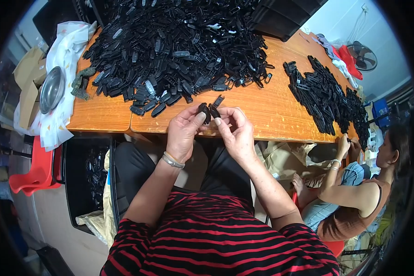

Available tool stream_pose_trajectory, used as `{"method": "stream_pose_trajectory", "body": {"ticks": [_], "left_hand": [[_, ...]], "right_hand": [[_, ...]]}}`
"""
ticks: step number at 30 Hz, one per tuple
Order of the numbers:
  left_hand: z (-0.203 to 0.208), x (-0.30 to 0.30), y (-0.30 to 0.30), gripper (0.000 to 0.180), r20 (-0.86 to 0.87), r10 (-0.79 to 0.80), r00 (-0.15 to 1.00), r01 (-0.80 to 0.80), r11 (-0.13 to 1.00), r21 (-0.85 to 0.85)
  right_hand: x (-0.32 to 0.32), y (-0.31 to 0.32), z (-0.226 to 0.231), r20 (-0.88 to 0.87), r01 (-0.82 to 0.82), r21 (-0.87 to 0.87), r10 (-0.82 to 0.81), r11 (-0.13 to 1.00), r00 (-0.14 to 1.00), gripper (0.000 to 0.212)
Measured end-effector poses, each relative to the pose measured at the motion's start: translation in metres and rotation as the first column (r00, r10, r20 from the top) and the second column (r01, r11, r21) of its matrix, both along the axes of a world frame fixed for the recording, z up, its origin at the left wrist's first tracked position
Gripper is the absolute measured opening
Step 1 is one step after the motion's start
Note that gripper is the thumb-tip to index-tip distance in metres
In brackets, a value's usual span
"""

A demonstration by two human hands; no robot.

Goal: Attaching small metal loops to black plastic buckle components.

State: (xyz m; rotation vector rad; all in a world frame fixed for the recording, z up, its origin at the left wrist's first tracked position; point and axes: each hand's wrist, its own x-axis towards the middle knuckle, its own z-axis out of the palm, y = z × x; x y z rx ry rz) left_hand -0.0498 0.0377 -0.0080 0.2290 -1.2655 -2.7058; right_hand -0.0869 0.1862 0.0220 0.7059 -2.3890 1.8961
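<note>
Head view: the left hand (183, 131) pinches one black piece (204, 110) in its fingers (198, 121); the right hand (238, 138) grips a second black piece (214, 111) beside it, at the near edge of the worktop (267, 108), before a black heap (175, 55).

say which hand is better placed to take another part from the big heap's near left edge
Probably the left hand: it is closer to that edge of the big heap, while the right hand sits farther across. Both hold small black pieces, so it would need freeing first.
</note>
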Motion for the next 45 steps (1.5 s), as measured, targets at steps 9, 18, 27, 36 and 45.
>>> {"method": "stream_pose_trajectory", "body": {"ticks": [9,18,27,36,45], "left_hand": [[0.002,0.001,0.004,0.032,-0.046,0.045,0.998,-0.049,0.995,-0.090],[-0.002,0.007,0.011,0.032,-0.099,0.041,0.994,-0.045,0.998,-0.038],[-0.007,0.005,0.008,0.028,-0.123,0.009,0.992,-0.018,0.997,-0.069],[0.004,0.010,0.012,0.027,-0.139,0.016,0.990,-0.042,0.983,-0.180],[0.012,0.021,0.030,0.020,-0.197,0.097,0.976,-0.191,0.820,-0.540]], "right_hand": [[0.003,0.000,0.012,-0.236,0.058,0.133,-0.025,0.989,0.971,0.020],[0.006,-0.001,0.002,-0.307,0.058,0.200,0.006,0.978,0.952,0.020],[0.008,0.002,0.006,-0.296,0.082,0.139,-0.037,0.987,0.955,0.022],[0.008,0.003,0.003,-0.343,0.043,0.221,0.037,0.974,0.939,0.024],[0.019,-0.005,-0.015,-0.452,0.133,0.184,-0.036,0.974,0.891,0.048]]}}
